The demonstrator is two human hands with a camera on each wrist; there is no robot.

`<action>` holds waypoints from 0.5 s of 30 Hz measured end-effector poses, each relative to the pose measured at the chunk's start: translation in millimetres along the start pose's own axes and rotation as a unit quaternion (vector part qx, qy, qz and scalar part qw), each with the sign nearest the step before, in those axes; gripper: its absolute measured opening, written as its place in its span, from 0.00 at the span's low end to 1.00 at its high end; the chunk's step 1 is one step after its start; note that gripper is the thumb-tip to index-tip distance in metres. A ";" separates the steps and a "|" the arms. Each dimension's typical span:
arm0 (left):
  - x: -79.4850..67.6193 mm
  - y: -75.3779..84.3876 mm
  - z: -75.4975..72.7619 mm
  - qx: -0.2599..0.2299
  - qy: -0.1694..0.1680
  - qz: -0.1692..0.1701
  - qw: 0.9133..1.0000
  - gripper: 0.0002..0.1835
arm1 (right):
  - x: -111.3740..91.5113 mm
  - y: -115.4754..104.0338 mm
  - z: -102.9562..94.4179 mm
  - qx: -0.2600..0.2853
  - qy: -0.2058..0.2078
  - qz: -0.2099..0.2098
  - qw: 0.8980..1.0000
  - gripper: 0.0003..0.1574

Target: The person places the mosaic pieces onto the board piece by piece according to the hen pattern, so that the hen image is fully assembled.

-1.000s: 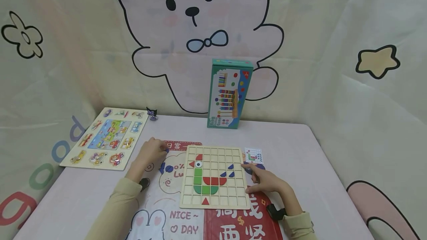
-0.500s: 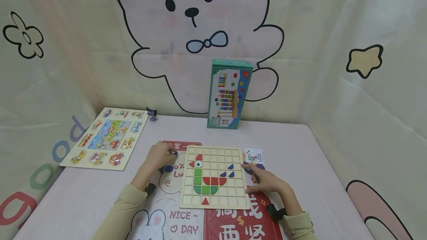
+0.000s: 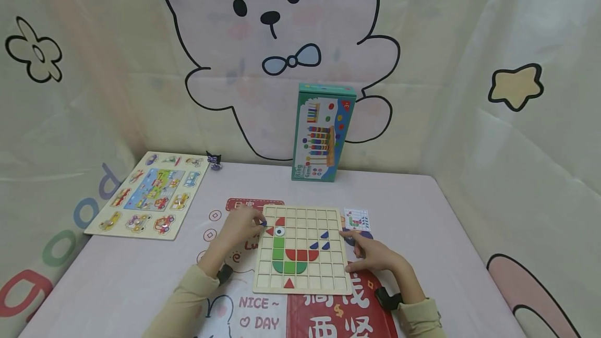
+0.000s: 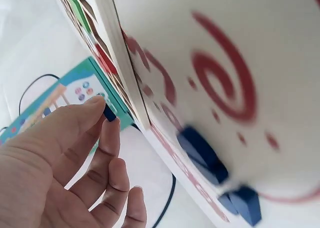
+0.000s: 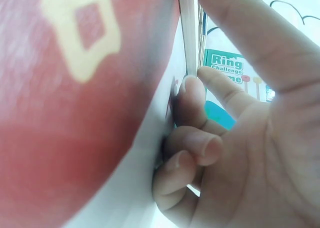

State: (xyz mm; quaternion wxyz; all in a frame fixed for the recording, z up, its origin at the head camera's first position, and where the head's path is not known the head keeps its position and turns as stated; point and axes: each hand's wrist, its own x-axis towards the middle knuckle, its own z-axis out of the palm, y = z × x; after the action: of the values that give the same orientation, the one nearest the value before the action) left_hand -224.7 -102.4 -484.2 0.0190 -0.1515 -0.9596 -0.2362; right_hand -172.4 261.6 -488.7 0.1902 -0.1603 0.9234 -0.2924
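My left hand (image 3: 240, 228) pinches a small dark blue puzzle piece (image 4: 109, 113) between thumb and forefinger, at the upper left edge of the wooden grid board (image 3: 307, 226). On the board, red, green and blue pieces and a round eye piece (image 3: 279, 231) form a bird-like figure. My right hand (image 3: 375, 254) touches the board's right edge with forefinger and thumb spread apart; its other fingers are bent in the right wrist view. Loose blue pieces (image 4: 202, 155) lie on the printed mat beside the board, hidden behind the left hand in the head view.
A small pattern card (image 3: 357, 220) lies right of the board's top corner. A picture puzzle board (image 3: 141, 213) and a small dark figurine (image 3: 214, 160) are at the back left. The tall Ring Challenge Game box (image 3: 324, 134) stands behind. Printed mat (image 3: 258, 312) lies underneath.
My left hand has moved right, carrying the blue puzzle piece from the mat's left side to the board's upper left edge. The right hand and the board have stayed put.
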 end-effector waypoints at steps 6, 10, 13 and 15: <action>0.0 11.0 9.0 0.010 0.014 0.056 0.998 0.05 | 0.5 0.4 0.1 0.001 0.000 0.001 1.000 0.54; -1.6 20.8 12.6 0.009 0.023 0.076 0.997 0.06 | 0.4 0.7 0.1 -0.001 0.000 -0.002 1.000 0.54; -3.0 30.2 14.4 0.007 0.015 0.077 0.997 0.06 | 0.1 0.7 0.1 -0.001 0.000 -0.004 1.000 0.53; -3.1 36.9 15.6 0.008 0.009 0.079 0.997 0.06 | -0.1 0.8 0.0 -0.001 0.000 -0.005 1.000 0.53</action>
State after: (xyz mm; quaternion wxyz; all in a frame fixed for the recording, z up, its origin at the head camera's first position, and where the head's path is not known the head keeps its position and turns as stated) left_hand -210.2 -65.1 -481.9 0.0472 -0.2243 -0.9465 -0.2273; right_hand -172.5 262.3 -489.2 0.1880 -0.1652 0.9231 -0.2921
